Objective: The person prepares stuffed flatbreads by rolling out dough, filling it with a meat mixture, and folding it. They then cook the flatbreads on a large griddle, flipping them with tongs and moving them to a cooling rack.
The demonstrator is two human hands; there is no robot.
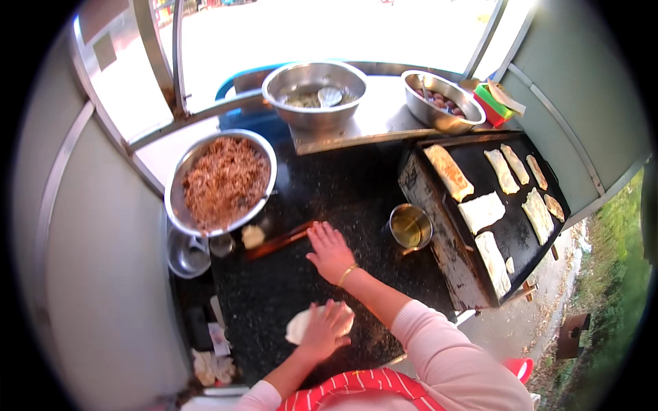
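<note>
On the black stone worktop (257, 308) lies a flattened round of pale dough (298, 327), with my left hand (324, 329) spread flat on top of it. My right hand (329, 251) reaches across farther up the worktop, fingers apart, its fingertips at the right end of a reddish-brown wooden rolling pin (280, 240). Whether those fingertips touch the pin cannot be told. A small lump of dough (253, 237) rests beside the pin's left part. To the right of my right hand stands a metal cup of yellowish oil (411, 227).
A steel bowl of reddish-brown filling (226, 180) stands at the left. Along the back are a steel basin with a ladle (314, 110) and another steel bowl (444, 105). Several flatbreads (448, 172) lie on the black griddle (506, 216) at the right. Panels flank both sides.
</note>
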